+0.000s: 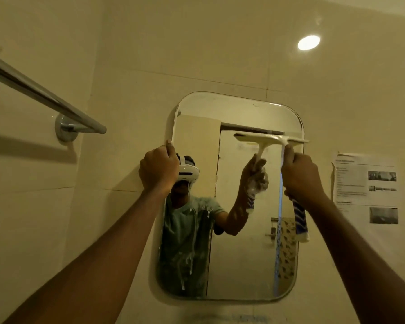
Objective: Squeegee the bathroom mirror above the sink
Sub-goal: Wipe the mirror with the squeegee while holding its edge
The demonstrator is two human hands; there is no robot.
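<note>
A rounded rectangular mirror [241, 265] hangs on the tiled wall, with soapy streaks running down its lower left part. My right hand [302, 177] is closed around the blue-and-white handle of a squeegee [272, 138]. The white blade lies level against the glass in the upper right part of the mirror. My left hand [159, 169] grips the mirror's left edge near the top, thumb on the rim. The mirror reflects a person in a headset, the raised arm and the squeegee.
A chrome towel bar [40, 94] juts from the wall at upper left. Printed paper sheets [366, 181] are stuck on the wall right of the mirror. A ceiling light's glare [308, 42] shows on the tiles above. The sink is out of view.
</note>
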